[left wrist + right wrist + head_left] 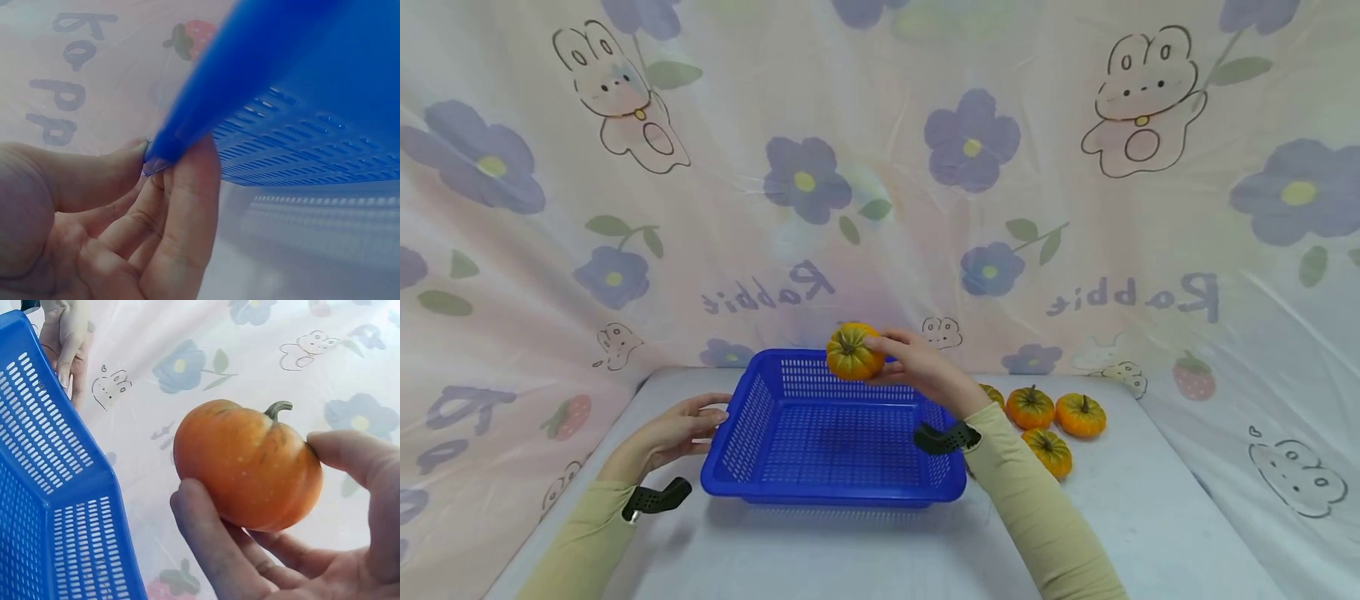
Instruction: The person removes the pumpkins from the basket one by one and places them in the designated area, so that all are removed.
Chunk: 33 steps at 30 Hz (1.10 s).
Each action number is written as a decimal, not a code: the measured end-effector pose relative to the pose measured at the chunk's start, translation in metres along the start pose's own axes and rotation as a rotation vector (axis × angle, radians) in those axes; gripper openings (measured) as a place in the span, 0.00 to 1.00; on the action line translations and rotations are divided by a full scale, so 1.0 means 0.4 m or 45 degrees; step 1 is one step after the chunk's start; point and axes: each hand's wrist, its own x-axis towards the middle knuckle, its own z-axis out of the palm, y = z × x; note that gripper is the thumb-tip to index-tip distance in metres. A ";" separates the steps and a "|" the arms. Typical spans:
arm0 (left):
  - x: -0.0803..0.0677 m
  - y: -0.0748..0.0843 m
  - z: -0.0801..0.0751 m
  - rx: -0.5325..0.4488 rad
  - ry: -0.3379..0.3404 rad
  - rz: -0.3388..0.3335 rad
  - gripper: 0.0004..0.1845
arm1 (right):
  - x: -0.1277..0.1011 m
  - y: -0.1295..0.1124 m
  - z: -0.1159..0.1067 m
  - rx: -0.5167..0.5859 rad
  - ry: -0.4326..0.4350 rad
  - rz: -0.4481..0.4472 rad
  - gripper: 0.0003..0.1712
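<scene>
A blue slotted plastic basket [835, 492] stands on a pale table [865, 550]. My left hand [718, 415] pinches its left rim; in the left wrist view the thumb and fingers [187, 206] close on the rim of the basket [281, 75]. My right hand [883, 358] holds a small orange pumpkin [852, 353] with a green stem in the air above the basket's far rim. The right wrist view shows the pumpkin [237, 450] between thumb and fingers [206, 544], with the basket [37, 444] to its left. The basket looks empty inside.
Several more small orange pumpkins [1049, 417] lie on the table right of the basket, one partly hidden behind my right forearm. A rabbit-and-flower printed sheet [970, 142] hangs close behind and round the sides of the table.
</scene>
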 end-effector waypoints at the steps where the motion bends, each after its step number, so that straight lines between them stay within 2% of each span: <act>1: -0.001 0.000 0.000 -0.001 0.002 -0.003 0.34 | -0.008 -0.001 -0.006 -0.007 0.004 -0.003 0.30; 9: 0.002 0.002 0.003 0.004 0.032 -0.015 0.34 | -0.068 -0.007 -0.061 -0.048 0.110 -0.023 0.33; 16: -0.003 0.000 0.003 0.006 0.015 -0.004 0.34 | -0.117 0.019 -0.124 -0.113 0.192 -0.027 0.34; 25: -0.003 0.002 0.002 0.012 0.010 -0.012 0.34 | -0.169 0.051 -0.201 -0.109 0.284 0.019 0.40; 33: 0.001 0.005 0.002 0.016 0.008 -0.011 0.34 | -0.219 0.080 -0.263 -0.051 0.311 0.006 0.38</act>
